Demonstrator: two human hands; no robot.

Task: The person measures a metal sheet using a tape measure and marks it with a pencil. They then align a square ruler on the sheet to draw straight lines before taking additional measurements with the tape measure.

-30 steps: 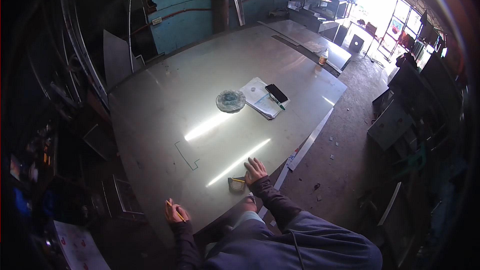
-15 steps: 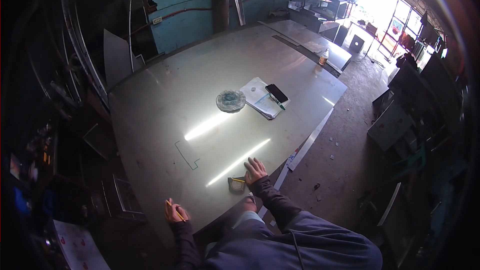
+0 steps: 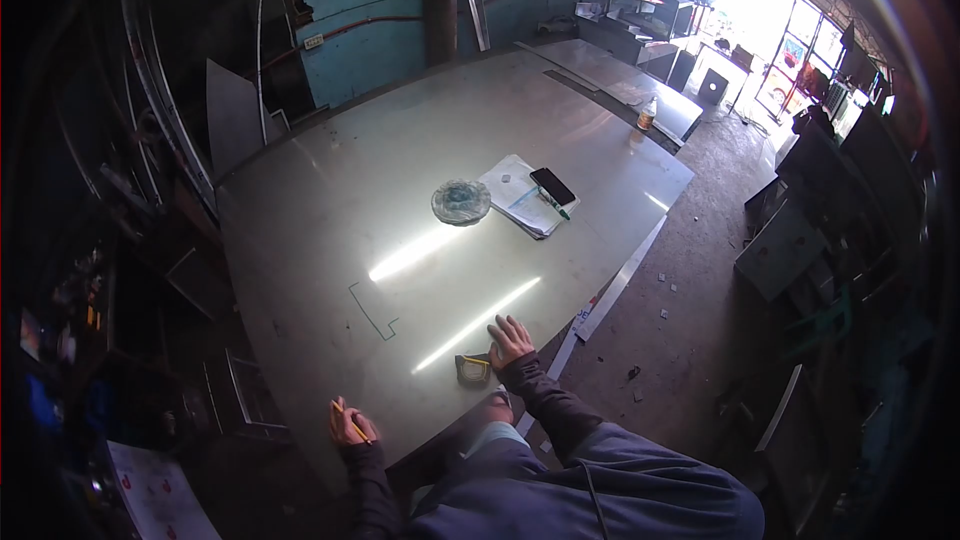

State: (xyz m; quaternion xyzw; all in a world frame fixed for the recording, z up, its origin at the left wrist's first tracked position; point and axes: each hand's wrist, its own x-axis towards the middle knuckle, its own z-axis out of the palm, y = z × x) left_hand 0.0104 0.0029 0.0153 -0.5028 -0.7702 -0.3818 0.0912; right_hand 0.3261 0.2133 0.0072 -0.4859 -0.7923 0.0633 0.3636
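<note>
At the near left edge of a large metal sheet (image 3: 330,170), my left hand (image 3: 354,424) is closed around a yellow pencil (image 3: 361,432). My right hand (image 3: 511,341) rests on the sheet near its front edge, fingers outstretched and palm down. Right beside its thumb sits a tape measure (image 3: 472,370), with a short bit of yellow blade toward the hand. A bent outline (image 3: 375,320) in dark green is drawn on the sheet between and beyond my hands.
Farther up lie a crumpled plastic bundle (image 3: 461,202) and a paper pad (image 3: 520,210) with a phone (image 3: 553,186) and a green marker (image 3: 553,202) on it. A bottle (image 3: 648,114) stands at the far right corner. Metal strips (image 3: 620,280) lean along the right edge.
</note>
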